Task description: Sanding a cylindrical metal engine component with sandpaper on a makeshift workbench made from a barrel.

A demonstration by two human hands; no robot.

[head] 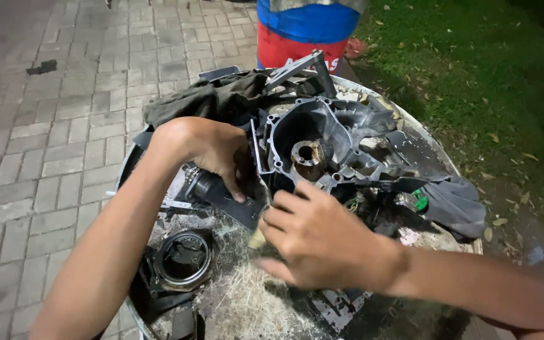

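Observation:
A dark grey metal engine casing with a rusty round hub in its hollow lies on a round metal tray. My left hand grips the casing's near-left side, beside a black cylindrical part. My right hand is closed around a small pale handle, likely a brush, held at the casing's near edge. The tool's tip is hidden by my fingers.
A round metal ring part lies on the tray's near left among pale fibres and grime. A dark cloth lies behind the casing, another at right. A blue and red drum stands beyond. Brick paving left, grass right.

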